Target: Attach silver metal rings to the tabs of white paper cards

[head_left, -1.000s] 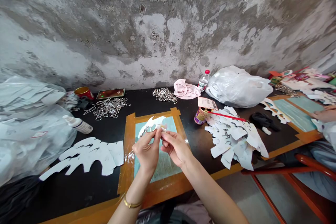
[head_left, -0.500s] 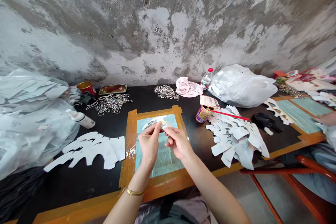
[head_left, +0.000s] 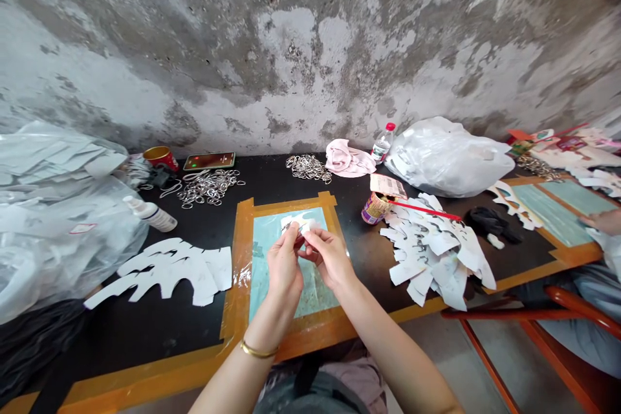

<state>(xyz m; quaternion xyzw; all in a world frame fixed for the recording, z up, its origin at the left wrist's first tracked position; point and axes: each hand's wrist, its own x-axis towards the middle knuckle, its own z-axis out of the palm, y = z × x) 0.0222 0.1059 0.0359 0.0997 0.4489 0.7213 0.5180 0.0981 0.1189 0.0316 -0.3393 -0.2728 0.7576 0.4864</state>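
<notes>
Over the pale blue mat (head_left: 264, 272), held down by brown tape, my two hands meet at a small white cut-out piece (head_left: 310, 217). My left hand (head_left: 285, 262) pinches its near left edge between thumb and forefinger. Thumb and fingers of my right hand (head_left: 330, 257) are closed on the right part of the same piece. Fingertips hide much of it, so its full shape does not show. White scalloped cut-outs (head_left: 174, 268) lie spread left of the mat. A larger heap of similar pieces (head_left: 431, 252) is on the right.
Behind the mat are metal rings (head_left: 208, 187), another ring pile (head_left: 309, 168), a phone (head_left: 209, 161) and a pink cloth (head_left: 349, 159). An open tub (head_left: 374, 208) with a red stick stands right. Plastic bags (head_left: 446, 155) flank the table. A co-worker's hand (head_left: 606, 220) shows far right.
Both hands remain on the white piece, which has turned and shifted slightly right. My left hand has moved a little right, closer to my right hand.
</notes>
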